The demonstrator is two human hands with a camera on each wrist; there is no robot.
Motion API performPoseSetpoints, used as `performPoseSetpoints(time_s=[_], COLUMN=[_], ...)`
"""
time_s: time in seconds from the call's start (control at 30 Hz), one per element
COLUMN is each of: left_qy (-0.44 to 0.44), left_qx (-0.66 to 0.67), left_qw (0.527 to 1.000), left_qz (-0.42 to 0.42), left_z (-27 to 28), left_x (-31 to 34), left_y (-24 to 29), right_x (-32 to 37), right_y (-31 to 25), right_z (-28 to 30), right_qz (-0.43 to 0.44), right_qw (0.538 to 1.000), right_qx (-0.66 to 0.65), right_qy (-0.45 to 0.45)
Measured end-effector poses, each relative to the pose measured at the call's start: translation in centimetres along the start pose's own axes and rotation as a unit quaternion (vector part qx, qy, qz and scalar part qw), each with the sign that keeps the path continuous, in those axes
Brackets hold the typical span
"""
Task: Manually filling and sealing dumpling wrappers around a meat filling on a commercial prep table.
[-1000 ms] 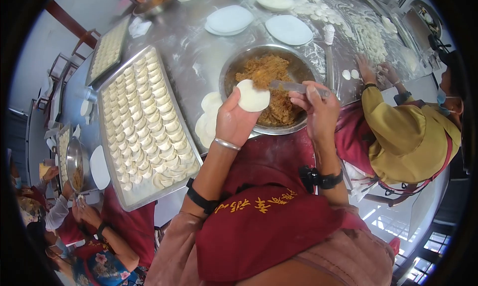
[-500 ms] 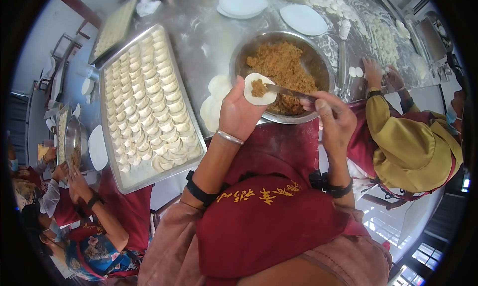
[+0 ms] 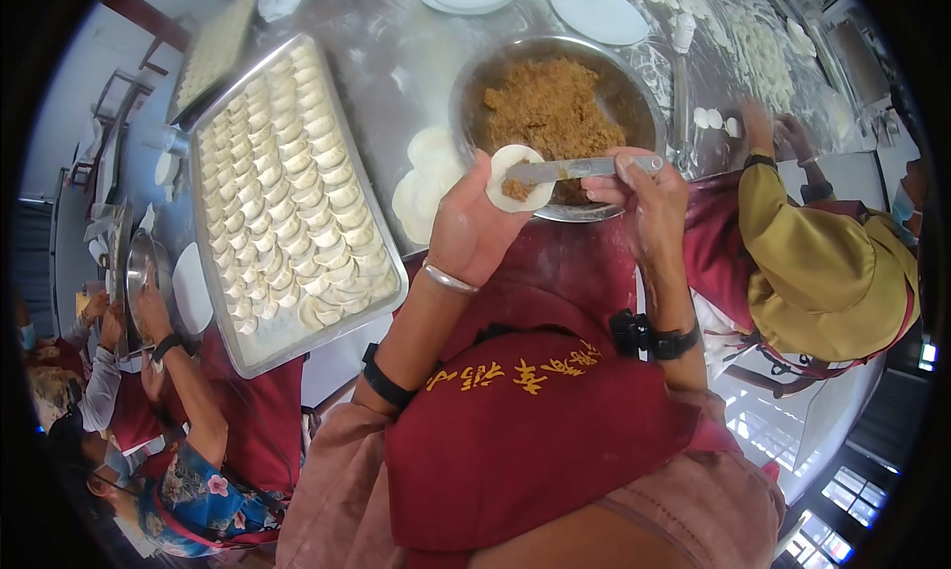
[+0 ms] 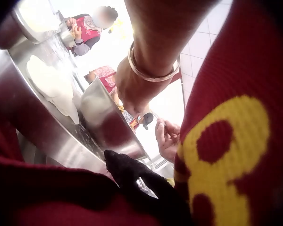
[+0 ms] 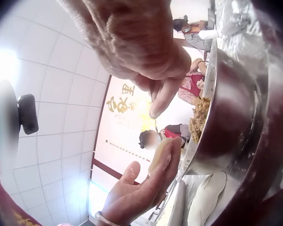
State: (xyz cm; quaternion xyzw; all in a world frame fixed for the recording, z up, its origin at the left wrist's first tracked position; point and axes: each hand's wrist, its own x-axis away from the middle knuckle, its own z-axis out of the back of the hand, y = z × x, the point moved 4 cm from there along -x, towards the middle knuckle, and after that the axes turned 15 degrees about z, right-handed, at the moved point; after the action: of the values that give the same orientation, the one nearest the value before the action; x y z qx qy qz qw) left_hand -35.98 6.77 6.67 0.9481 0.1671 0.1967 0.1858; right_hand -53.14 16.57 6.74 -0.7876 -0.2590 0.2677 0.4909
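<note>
A round dough wrapper [image 3: 503, 160] lies across the fingers of my left hand [image 3: 480, 227], its thumb beside the edge. On the wrapper sits a small dab of brown filling [image 3: 515, 187]. My right hand [image 3: 649, 198] grips a flat metal spatula [image 3: 589, 169], whose blade reaches over the wrapper beside the dab. In the right wrist view the left hand [image 5: 141, 195] carries the wrapper [image 5: 161, 155] on nearly straight fingers, thumb apart. Just beyond the hands stands a steel bowl [image 3: 642, 103] with a mound of filling [image 3: 555, 103]. The left wrist view hides the wrapper behind the left hand.
Left of the bowl lie overlapping loose wrappers [image 3: 421, 198]. A big metal tray [image 3: 253, 363] with rows of folded dumplings [image 3: 287, 188] stands further left. White plates [image 3: 599, 14] lie behind the bowl. A person in a mustard top [image 3: 822, 252] works at the right.
A dab of filling has come from the bowl onto the wrapper. The right hand has turned the spatula flatter over the wrapper. The view has shifted a little.
</note>
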Motion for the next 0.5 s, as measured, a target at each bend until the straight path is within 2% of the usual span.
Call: performPoseSetpoints(time_s=[0.07,0.17,0.27,0.5], left_qy=[0.000,-0.011,-0.011,-0.014], left_qx=[0.010,0.012,0.006,-0.010], left_qw=[1.000,1.000,1.000,0.999], left_qz=[0.002,0.004,0.016,0.029], left_z=[0.0,-0.1,-0.5,-0.8], left_x=[0.0,0.1,0.1,0.5], left_y=[0.1,0.1,-0.1,-0.7], right_x=[0.0,0.2,0.5,-0.2], right_y=[-1.2,-2.2,-1.9,-0.9], right_z=[-0.3,0.2,-0.2,0.5], right_qz=[0.022,0.029,0.011,0.005], right_qw=[0.999,0.998,0.997,0.999], right_qx=[0.025,-0.016,0.018,0.017], right_qy=[-0.004,-0.045,-0.080,-0.043])
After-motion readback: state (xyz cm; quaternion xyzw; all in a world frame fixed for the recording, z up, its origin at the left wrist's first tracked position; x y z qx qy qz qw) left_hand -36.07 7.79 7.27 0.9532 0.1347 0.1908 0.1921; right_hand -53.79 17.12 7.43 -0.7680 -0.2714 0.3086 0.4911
